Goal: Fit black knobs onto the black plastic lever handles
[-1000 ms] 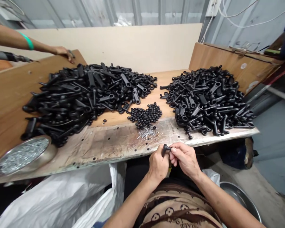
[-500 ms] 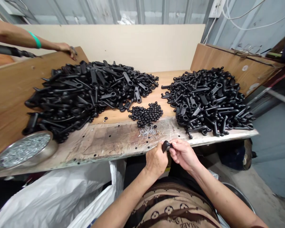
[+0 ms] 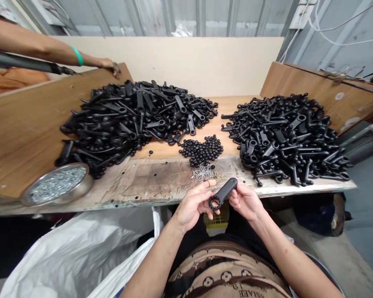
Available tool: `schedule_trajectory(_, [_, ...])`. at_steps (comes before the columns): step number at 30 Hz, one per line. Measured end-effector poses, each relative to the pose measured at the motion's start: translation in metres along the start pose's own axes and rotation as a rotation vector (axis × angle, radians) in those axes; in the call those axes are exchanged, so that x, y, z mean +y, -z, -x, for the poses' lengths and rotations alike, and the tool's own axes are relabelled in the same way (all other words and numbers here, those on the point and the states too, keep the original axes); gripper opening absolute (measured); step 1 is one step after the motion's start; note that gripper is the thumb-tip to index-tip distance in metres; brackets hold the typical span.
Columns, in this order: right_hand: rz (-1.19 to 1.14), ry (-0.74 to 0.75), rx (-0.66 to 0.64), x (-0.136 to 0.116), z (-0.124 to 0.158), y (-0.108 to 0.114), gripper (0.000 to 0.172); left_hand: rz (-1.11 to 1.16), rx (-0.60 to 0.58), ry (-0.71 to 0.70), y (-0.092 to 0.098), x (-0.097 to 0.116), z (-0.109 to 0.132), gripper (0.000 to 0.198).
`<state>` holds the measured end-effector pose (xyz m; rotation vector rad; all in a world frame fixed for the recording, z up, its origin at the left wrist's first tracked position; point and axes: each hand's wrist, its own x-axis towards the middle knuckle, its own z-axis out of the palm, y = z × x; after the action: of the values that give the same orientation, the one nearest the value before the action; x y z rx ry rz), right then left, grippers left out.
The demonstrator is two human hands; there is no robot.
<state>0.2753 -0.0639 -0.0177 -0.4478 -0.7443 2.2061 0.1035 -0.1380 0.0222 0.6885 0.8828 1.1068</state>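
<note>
Head camera, left to right, all positions given relative to the plywood workbench point(image 3: 161, 182).

Upper left, a co-worker's forearm point(image 3: 40, 49) with a green wristband point(image 3: 77, 56) reaches over the far left edge of the workbench. The co-worker's hand point(image 3: 110, 67) rests on that raised board edge, and a long black cylindrical tool point(image 3: 21, 62) lies just beside the forearm.

Near the front left corner of the workbench sits a round steel tray point(image 3: 87, 182) filled with small silver fasteners. Below the front edge hangs a white woven sack point(image 3: 81, 252). Behind the tray, on the bench top, lies a large heap of matte black lever arms point(image 3: 127, 120).

At the front centre edge of the workbench, the left hand point(image 3: 191, 203) and right hand point(image 3: 245, 203) grasp one black plastic lever handle point(image 3: 223, 193) between them, just above the bench. Its ring end sits toward the left hand, its bar end within the right fingers point(image 3: 236, 196).

Just beyond the hands lie a small cluster of silver pins point(image 3: 204, 173) and a pile of black spherical beads point(image 3: 201, 150), which stand between the two heaps. A second heap of matte black lever arms point(image 3: 286, 136) occupies the right side of the workbench.
</note>
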Motion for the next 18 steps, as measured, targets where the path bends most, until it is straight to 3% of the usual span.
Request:
schedule_trajectory(8, [0.073,-0.002,0.03,0.007,-0.003,-0.007,0.026,-0.002,0.082,-0.05,0.004,-0.007,0.002,0.062])
schedule_trajectory(11, [0.107,0.035,0.054,0.001,-0.001,-0.014,0.024,-0.067,0.031,-0.037,0.008,-0.002,0.004,0.063])
schedule_trajectory(13, [0.169,0.086,0.056,-0.002,0.002,-0.021,0.021,-0.144,0.012,-0.048,0.01,0.003,0.004,0.059])
schedule_trajectory(18, [0.398,0.216,0.06,0.0,0.007,-0.039,0.018,-0.303,0.01,-0.262,0.002,0.004,-0.003,0.038])
